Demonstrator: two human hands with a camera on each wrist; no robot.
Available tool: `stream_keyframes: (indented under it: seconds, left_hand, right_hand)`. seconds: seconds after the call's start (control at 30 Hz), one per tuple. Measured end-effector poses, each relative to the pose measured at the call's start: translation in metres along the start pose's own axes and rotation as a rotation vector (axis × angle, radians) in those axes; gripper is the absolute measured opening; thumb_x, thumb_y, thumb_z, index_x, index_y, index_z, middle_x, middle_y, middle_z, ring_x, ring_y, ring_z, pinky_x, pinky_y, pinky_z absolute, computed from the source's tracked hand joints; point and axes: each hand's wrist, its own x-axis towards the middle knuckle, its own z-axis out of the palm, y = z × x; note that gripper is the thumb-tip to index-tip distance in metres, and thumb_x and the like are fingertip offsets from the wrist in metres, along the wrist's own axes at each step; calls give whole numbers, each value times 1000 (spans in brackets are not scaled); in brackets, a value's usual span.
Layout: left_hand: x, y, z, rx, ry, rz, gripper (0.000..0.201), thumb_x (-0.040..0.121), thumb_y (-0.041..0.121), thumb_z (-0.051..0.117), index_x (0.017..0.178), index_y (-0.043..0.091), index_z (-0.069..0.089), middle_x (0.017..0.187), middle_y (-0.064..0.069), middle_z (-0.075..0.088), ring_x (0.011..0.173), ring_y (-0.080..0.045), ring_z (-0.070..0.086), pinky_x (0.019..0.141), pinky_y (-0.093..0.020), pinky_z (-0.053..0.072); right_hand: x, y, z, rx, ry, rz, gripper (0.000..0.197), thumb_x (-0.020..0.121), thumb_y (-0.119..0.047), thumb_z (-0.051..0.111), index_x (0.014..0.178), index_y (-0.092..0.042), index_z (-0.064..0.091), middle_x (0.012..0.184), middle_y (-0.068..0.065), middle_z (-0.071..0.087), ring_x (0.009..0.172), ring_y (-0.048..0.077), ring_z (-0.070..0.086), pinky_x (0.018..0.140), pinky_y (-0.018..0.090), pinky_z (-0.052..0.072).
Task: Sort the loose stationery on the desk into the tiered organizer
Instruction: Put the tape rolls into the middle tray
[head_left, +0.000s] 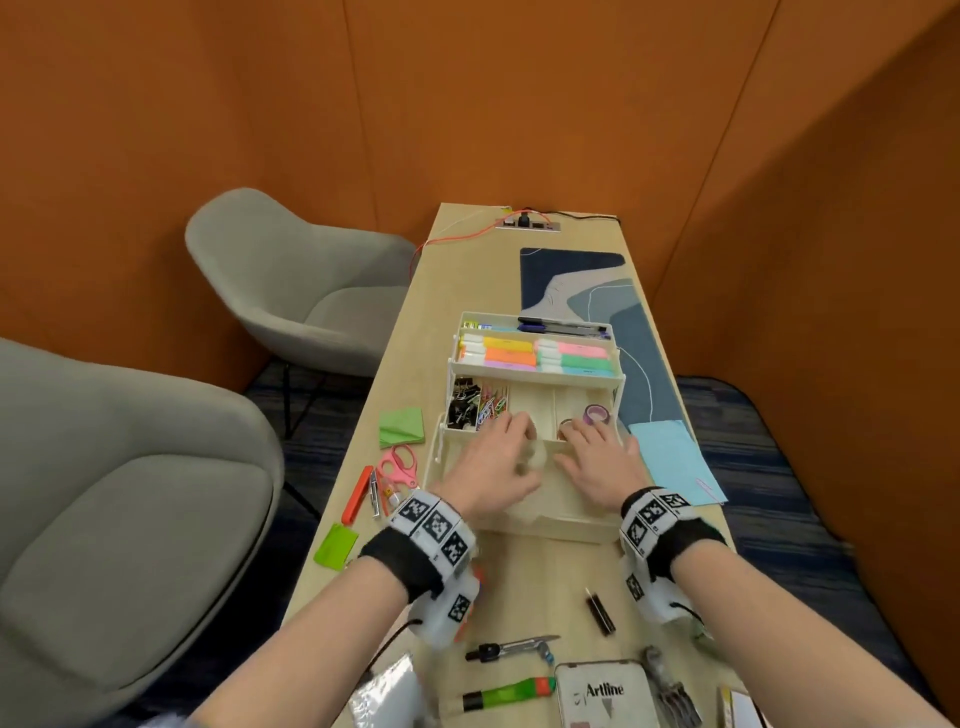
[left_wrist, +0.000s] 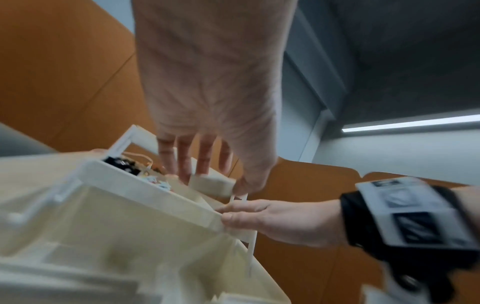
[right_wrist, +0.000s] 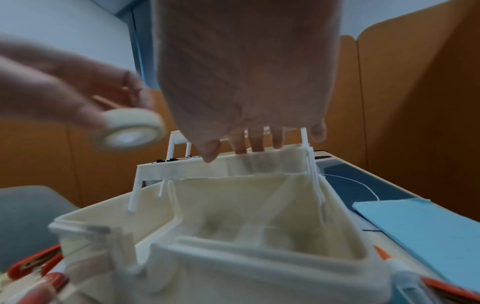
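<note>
Left hand (head_left: 493, 467): fingers pinch a cream tape roll (right_wrist: 131, 128) above the middle tier of the cream tiered organizer (head_left: 530, 525), with binder clips (head_left: 461, 408) and coloured paper clips (head_left: 492, 408) in the compartments just beyond its fingertips, and pink scissors (head_left: 399, 465), an orange cutter (head_left: 358, 494) and green sticky notes (head_left: 401, 426) loose on the counter (head_left: 540, 577) to its left. Right hand (head_left: 602, 460): fingers extended, resting on the front rim of that tier, a purple tape roll (head_left: 597, 414) in the compartment just past the fingertips. A blue sheet (head_left: 675, 460) lies on the counter to its right.
</note>
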Motion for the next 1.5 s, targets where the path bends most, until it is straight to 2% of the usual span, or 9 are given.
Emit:
stream_keyframes:
  seconds: [0.2, 0.37, 0.67, 0.87, 1.07, 1.17, 1.27, 1.37, 1.5]
  left_hand:
    - [77, 5, 30, -36, 123, 49, 20, 91, 27, 54, 107, 16, 47, 111, -1, 50, 100, -19, 44, 91, -34, 41]
    - [99, 7, 49, -27, 198, 46, 14, 90, 20, 57, 102, 13, 56, 109, -3, 55, 101, -22, 49, 84, -32, 41]
    - [124, 2, 50, 207, 50, 37, 27, 88, 4, 51, 110, 11, 64, 109, -7, 61, 103, -28, 59, 85, -39, 48]
    - [118, 4, 47, 273, -62, 83, 48, 92, 16, 44, 139, 20, 36, 135, -3, 50, 125, -25, 48, 108, -57, 17]
    - [102, -5, 30, 338, -229, 145, 54, 103, 35, 21, 153, 19, 8, 157, 1, 25, 146, -21, 15, 115, -57, 13]
    - [80, 1, 14, 141, -81, 161, 43, 103, 30, 31, 143, 17, 38, 150, -3, 38, 131, -23, 43, 107, -44, 38]
    - [39, -10, -1, -60, 136, 98, 28, 99, 21, 41, 120, 15, 59, 119, 1, 60, 96, -16, 60, 86, -34, 48]
    - [-9, -37, -11, -155, 264, -2, 21, 97, 20, 46, 111, 18, 63, 104, 6, 60, 74, -6, 53, 74, -28, 45]
    - [-65, -77, -16, -165, 332, -150, 19, 94, 16, 51, 107, 19, 64, 100, 9, 61, 69, -3, 52, 77, -31, 46]
  right_hand:
    - [4, 11, 16, -4, 51, -37, 77, 80, -59, 3, 141, -24, 35, 152, -2, 28, 139, 19, 24, 114, 57, 6]
    - [-17, 14, 23, 93, 101, -18, 50, 98, -45, 30, 145, -27, 27, 157, -1, 11, 145, 18, 10, 114, 50, 3]
    - [-26, 18, 28, 107, 96, 8, 49, 99, -45, 28, 146, -35, 22, 157, -5, 10, 146, 14, 4, 115, 45, 4]
    - [-26, 17, 27, 147, 109, 15, 48, 99, -45, 31, 146, -33, 25, 157, -4, 13, 145, 14, 7, 115, 46, 3]
    - [-31, 14, 29, 173, 166, 0, 45, 98, -41, 36, 142, -31, 34, 155, 2, 20, 144, 18, 13, 114, 48, 8]
    - [-42, 13, 34, 187, 296, -23, 38, 96, -33, 43, 132, -25, 49, 142, 6, 38, 134, 24, 32, 109, 46, 24]
    - [-63, 1, 52, 268, 322, -107, 27, 93, -23, 50, 119, -21, 58, 125, 3, 48, 119, 21, 45, 99, 38, 38]
    - [-84, -25, 81, 208, 159, -354, 31, 89, -18, 51, 119, -24, 56, 122, -1, 51, 113, 20, 49, 92, 35, 46]
    - [-89, -65, 113, 85, -115, -542, 62, 83, -2, 48, 138, -27, 38, 149, 3, 33, 133, 25, 32, 104, 40, 37]
